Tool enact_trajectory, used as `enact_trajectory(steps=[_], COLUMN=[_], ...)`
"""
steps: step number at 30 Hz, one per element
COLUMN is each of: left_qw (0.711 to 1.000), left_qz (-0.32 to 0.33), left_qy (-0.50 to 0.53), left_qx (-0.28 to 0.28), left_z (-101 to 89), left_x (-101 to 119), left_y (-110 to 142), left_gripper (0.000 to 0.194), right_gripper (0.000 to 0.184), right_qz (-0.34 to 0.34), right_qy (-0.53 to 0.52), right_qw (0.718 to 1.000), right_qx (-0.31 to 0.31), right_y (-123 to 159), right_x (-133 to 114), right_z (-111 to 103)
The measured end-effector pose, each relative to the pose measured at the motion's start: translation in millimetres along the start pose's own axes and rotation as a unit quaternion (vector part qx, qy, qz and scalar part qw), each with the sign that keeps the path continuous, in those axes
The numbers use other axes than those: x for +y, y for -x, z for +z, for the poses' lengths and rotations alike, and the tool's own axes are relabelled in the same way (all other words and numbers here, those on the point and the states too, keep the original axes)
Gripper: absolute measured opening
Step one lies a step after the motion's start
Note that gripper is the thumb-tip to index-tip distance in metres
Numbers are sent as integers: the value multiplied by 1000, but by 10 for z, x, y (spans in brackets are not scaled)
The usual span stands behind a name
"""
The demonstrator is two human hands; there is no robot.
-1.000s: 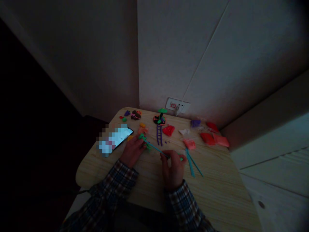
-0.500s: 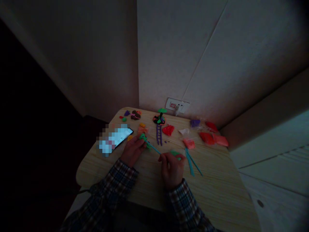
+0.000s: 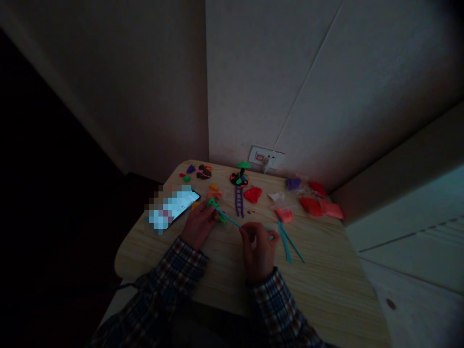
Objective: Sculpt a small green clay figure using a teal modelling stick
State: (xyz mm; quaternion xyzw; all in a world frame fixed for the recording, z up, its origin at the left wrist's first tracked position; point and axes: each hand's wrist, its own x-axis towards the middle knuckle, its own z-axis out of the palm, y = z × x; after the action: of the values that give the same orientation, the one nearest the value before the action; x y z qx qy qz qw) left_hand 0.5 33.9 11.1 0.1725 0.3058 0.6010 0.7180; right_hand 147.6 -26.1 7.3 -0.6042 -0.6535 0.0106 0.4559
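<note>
On a light wooden table (image 3: 326,285) my left hand (image 3: 198,225) rests with its fingers closed on a lump of green clay (image 3: 214,209). A thin teal stick (image 3: 231,222) runs from that lump toward my right hand (image 3: 258,251), which pinches the stick's near end. A little green bit shows at my right fingertips. Both sleeves are plaid. The scene is very dim.
A lit phone (image 3: 177,205) lies left of my hands. Behind them are a purple clay ladder (image 3: 238,202), a red clay piece (image 3: 253,194), a dark disc with a green top (image 3: 239,178), red and orange clay packets (image 3: 319,207) and two teal tools (image 3: 290,244). A wall socket (image 3: 266,158) sits behind.
My right hand has shifted slightly up and left along the teal stick. The left hand has kept its hold on the green clay.
</note>
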Motion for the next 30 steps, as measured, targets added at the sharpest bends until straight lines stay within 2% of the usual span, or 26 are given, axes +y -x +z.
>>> enact_trajectory(steps=[7, 11, 20, 25, 30], left_qw=[999, 999, 996, 995, 997], left_qz=[-32, -40, -41, -58, -53], left_qy=[7, 23, 75, 79, 58], left_qx=[-1, 2, 21, 8, -1], left_z=[-12, 2, 40, 61, 48], left_x=[4, 9, 68, 85, 48], left_y=[5, 14, 9, 20, 35], left_gripper=[12, 13, 21, 19, 11], right_gripper=[26, 24, 11, 9, 4], right_qz=[-20, -26, 42, 0, 17], right_qy=[-14, -23, -36, -49, -96], right_qw=[1000, 999, 993, 992, 985], right_qx=[-13, -3, 104, 114, 143], right_y=[4, -8, 7, 0, 12], right_x=[13, 18, 45, 17, 10], right_z=[-12, -16, -64, -87, -106])
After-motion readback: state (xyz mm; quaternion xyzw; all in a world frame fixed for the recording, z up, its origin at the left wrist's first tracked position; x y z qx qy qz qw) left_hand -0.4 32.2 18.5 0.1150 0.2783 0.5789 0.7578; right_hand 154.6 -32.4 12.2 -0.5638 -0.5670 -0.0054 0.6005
